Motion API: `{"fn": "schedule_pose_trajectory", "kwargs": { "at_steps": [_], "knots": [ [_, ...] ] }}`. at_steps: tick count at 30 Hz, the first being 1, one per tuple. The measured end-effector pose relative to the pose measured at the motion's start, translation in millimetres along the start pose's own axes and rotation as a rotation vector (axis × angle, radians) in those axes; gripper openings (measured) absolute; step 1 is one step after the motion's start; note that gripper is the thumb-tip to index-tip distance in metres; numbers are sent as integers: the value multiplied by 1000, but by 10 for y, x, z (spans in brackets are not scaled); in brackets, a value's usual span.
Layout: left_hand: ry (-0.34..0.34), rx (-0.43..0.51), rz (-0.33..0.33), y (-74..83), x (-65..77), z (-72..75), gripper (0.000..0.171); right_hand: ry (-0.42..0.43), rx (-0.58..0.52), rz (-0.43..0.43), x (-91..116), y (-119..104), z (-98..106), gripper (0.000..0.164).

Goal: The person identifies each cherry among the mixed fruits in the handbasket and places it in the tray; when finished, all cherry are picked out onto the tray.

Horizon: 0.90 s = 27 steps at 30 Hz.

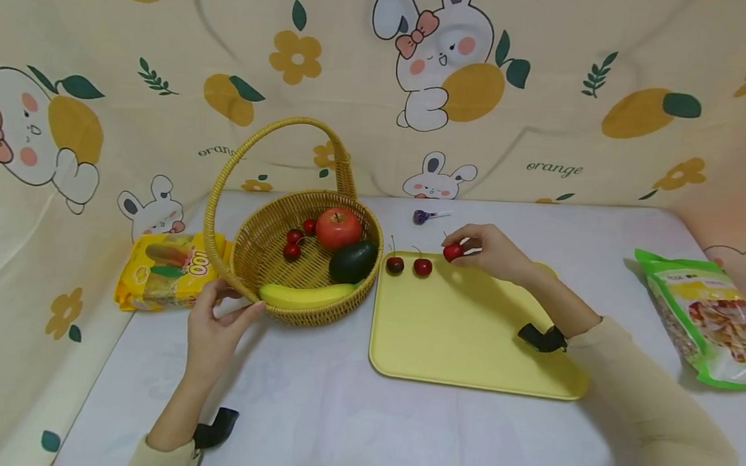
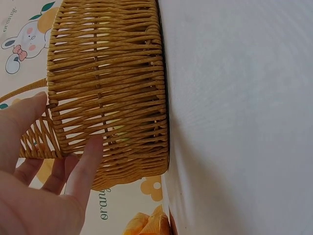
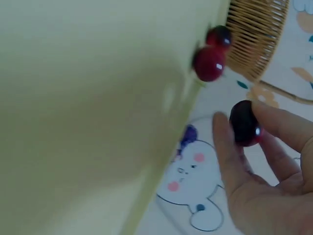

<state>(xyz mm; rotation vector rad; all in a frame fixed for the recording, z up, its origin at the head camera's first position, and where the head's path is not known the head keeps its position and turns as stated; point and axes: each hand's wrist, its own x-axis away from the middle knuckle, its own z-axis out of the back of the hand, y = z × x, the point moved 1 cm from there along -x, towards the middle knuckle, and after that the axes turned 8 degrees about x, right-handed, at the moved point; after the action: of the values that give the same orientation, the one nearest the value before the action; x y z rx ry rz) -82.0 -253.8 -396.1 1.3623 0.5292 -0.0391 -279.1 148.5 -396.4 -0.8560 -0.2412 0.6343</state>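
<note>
My right hand (image 1: pixel 495 253) pinches a dark red cherry (image 1: pixel 453 252) between thumb and fingertips over the far edge of the yellow tray (image 1: pixel 462 336). Two more cherries, a darker one (image 1: pixel 394 265) and a red one (image 1: pixel 422 266), sit at the tray's far left corner with stems up. To the left, my left hand (image 1: pixel 212 337) holds the wicker basket (image 1: pixel 311 318) at its rim, by the foot of the tall handle. Inside the basket lie a banana (image 1: pixel 306 296), an avocado (image 1: pixel 353 261), a red apple (image 1: pixel 338 229) and three cherries (image 1: pixel 292 250).
A wrapped lollipop (image 1: pixel 420 217) lies behind the tray. Left of the basket is a yellow packet (image 1: pixel 168 268), partly behind the handle. A green-edged bag (image 1: pixel 710 317) stands at the right. Printed cloth (image 1: pixel 356 63) hangs behind the white table (image 1: pixel 338 414).
</note>
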Motion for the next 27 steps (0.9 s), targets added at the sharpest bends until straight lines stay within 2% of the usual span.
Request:
{"fn": "schedule_pose_trajectory", "kwargs": {
  "at_steps": [6, 12, 16, 27],
  "knots": [
    [0, -7, -3, 36, 12, -7, 46, -6, 80, -40, 17, 110, -98, 28],
    [6, -9, 19, 39, 6, 3, 46, -21, 81, -56, 29, 130, -120, 28],
    [5, -15, 20, 53, 0, 0, 46, -20, 126, -81, 42, 141, -125, 28],
    [1, -9, -5, 45, -6, -6, 47, -29, 192, -78, 61, 183, -160, 29]
  ]
}}
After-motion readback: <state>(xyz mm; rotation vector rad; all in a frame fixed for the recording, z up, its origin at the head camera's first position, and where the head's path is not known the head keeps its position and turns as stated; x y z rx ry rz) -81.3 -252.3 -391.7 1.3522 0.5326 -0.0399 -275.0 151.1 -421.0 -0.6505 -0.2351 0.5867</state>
